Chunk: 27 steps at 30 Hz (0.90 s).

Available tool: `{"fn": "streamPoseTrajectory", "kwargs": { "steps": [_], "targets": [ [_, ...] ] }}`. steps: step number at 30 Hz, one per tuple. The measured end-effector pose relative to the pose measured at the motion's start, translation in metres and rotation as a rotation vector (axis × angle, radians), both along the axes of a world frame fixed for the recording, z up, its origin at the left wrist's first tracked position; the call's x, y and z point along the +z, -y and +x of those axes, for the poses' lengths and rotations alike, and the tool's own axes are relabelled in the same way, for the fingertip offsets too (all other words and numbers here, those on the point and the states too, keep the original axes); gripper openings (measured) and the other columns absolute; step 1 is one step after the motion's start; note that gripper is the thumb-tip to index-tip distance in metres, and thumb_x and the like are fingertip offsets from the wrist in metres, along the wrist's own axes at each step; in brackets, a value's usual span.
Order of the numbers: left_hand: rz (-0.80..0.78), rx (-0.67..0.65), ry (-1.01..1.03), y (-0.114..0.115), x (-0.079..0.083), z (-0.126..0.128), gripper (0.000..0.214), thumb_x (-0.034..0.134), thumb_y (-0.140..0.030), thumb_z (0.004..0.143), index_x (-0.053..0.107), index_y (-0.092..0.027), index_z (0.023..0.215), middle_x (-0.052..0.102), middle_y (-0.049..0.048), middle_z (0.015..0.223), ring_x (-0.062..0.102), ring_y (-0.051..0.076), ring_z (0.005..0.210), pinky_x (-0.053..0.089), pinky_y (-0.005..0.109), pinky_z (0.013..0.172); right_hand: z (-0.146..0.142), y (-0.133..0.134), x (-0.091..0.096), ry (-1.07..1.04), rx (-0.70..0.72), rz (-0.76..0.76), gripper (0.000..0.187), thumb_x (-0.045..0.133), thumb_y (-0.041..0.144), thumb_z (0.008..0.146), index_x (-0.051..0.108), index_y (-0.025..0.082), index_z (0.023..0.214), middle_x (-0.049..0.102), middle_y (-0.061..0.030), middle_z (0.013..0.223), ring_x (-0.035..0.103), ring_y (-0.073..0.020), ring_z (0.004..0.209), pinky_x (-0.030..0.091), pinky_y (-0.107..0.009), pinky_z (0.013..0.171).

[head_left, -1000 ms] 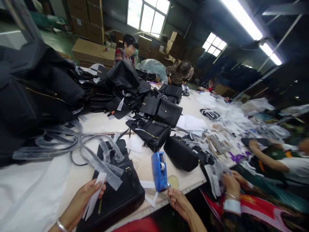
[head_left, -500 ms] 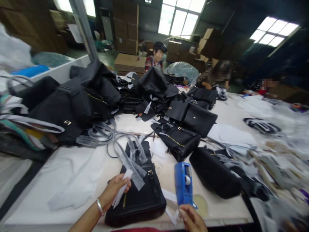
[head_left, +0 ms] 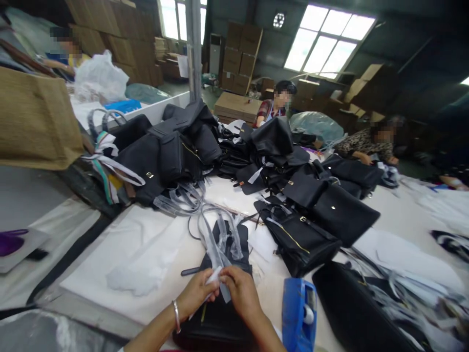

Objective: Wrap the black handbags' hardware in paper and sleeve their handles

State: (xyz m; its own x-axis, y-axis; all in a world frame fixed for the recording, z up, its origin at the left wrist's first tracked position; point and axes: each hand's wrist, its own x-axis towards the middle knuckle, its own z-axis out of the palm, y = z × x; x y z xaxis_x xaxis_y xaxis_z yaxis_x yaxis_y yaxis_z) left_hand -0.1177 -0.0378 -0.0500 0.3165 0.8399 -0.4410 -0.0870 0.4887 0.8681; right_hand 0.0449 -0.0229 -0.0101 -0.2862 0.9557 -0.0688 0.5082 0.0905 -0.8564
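A black backpack (head_left: 216, 325) lies flat before me, with a gold zipper and plastic-wrapped straps (head_left: 209, 237) stretching away from its top. Over it, my left hand (head_left: 200, 293) is closed around a folded white paper strip (head_left: 214, 276), with a wrapped strap end beside it. My right hand (head_left: 240, 291) meets it from the other side, thumb and fingers pressed together at the strip's edge. Whether a bit of tape is between those fingers is too small to see. To the right stands a blue tape dispenser (head_left: 291, 313), touched by neither hand.
Black bags (head_left: 176, 151) are heaped across the back of the table, and more bags (head_left: 298, 239) lie to the right. White sheets (head_left: 135, 264) cover the left side. A tan bag (head_left: 36, 120) stands far left. Co-workers sit beyond the table.
My right hand has left the tape dispenser and come over to my left hand at the white strip. The view has swung left, bringing the tan bag and another co-worker into sight.
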Motion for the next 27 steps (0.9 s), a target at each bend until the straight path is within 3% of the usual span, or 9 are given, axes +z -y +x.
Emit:
{"fn": "streamPoseTrajectory", "kwargs": {
  "steps": [5, 9, 12, 15, 18, 20, 23, 27],
  "targets": [
    [0.024, -0.02, 0.007, -0.001, -0.005, -0.002, 0.029, 0.059, -0.039, 0.079, 0.059, -0.014, 0.095, 0.06, -0.0008, 0.064, 0.052, 0.011, 0.052, 0.036, 0.023, 0.05, -0.004, -0.004, -0.001, 0.177, 0.011, 0.035, 0.02, 0.049, 0.017, 0.083, 0.062, 0.026, 0.095, 0.066, -0.0008, 0.083, 0.062, -0.0176, 0.074, 0.04, -0.025, 0.066],
    [-0.016, -0.032, 0.019, -0.005, 0.004, -0.008, 0.027, 0.059, -0.039, 0.08, 0.06, -0.014, 0.092, 0.061, -0.0002, 0.064, 0.052, 0.011, 0.051, 0.036, 0.023, 0.051, -0.002, -0.012, -0.012, 0.225, -0.098, -0.042, 0.032, 0.06, 0.023, 0.078, 0.051, 0.026, 0.109, 0.064, 0.0019, 0.072, 0.062, -0.0187, 0.065, 0.037, -0.024, 0.059],
    [-0.076, -0.015, 0.105, -0.01, 0.012, -0.013, 0.028, 0.061, -0.04, 0.079, 0.06, -0.014, 0.088, 0.061, 0.0004, 0.064, 0.05, 0.009, 0.05, 0.034, 0.021, 0.051, -0.002, -0.015, -0.028, 0.055, -0.173, -0.146, 0.033, 0.066, 0.031, 0.075, 0.049, 0.023, 0.102, 0.061, 0.003, 0.068, 0.061, -0.0181, 0.065, 0.04, -0.025, 0.06],
    [-0.193, 0.032, 0.281, -0.014, 0.014, -0.016, 0.028, 0.063, -0.039, 0.079, 0.061, -0.013, 0.091, 0.06, 0.0011, 0.065, 0.047, 0.007, 0.049, 0.032, 0.02, 0.05, -0.011, -0.011, -0.048, -0.267, -0.174, -0.311, 0.024, 0.056, 0.041, 0.083, 0.047, 0.022, 0.095, 0.058, 0.0046, 0.065, 0.054, -0.0121, 0.052, 0.037, -0.021, 0.049],
    [-0.33, 0.056, 0.496, -0.016, 0.011, -0.02, 0.025, 0.064, -0.036, 0.079, 0.061, -0.013, 0.088, 0.057, 0.0013, 0.063, 0.044, 0.006, 0.048, 0.034, 0.021, 0.05, -0.024, -0.007, -0.063, -0.556, -0.191, -0.43, 0.032, 0.052, 0.051, 0.084, 0.046, 0.021, 0.092, 0.051, 0.0072, 0.061, 0.04, -0.0067, 0.041, 0.029, -0.018, 0.04],
    [-0.412, 0.058, 0.609, -0.016, 0.011, -0.024, 0.024, 0.067, -0.034, 0.077, 0.063, -0.012, 0.085, 0.053, 0.0004, 0.062, 0.043, 0.006, 0.048, 0.035, 0.022, 0.051, -0.032, -0.007, -0.067, -0.674, -0.181, -0.46, 0.034, 0.056, 0.051, 0.082, 0.048, 0.02, 0.094, 0.05, 0.0074, 0.061, 0.039, -0.0059, 0.042, 0.03, -0.018, 0.042],
    [-0.489, 0.022, 0.672, -0.018, 0.011, -0.029, 0.027, 0.071, -0.034, 0.073, 0.064, -0.01, 0.084, 0.048, -0.001, 0.06, 0.041, 0.006, 0.048, 0.035, 0.023, 0.051, -0.036, -0.01, -0.066, -0.73, -0.132, -0.471, 0.03, 0.06, 0.047, 0.081, 0.051, 0.02, 0.093, 0.051, 0.0065, 0.062, 0.042, -0.007, 0.048, 0.033, -0.018, 0.046],
    [-0.532, -0.024, 0.677, -0.019, 0.009, -0.033, 0.032, 0.072, -0.035, 0.071, 0.065, -0.007, 0.086, 0.049, 0.0004, 0.061, 0.042, 0.007, 0.048, 0.036, 0.024, 0.05, -0.029, -0.019, -0.059, -0.604, -0.069, -0.403, 0.023, 0.056, 0.041, 0.085, 0.056, 0.021, 0.095, 0.051, 0.0054, 0.064, 0.047, -0.0095, 0.054, 0.037, -0.02, 0.051]
  ]
}}
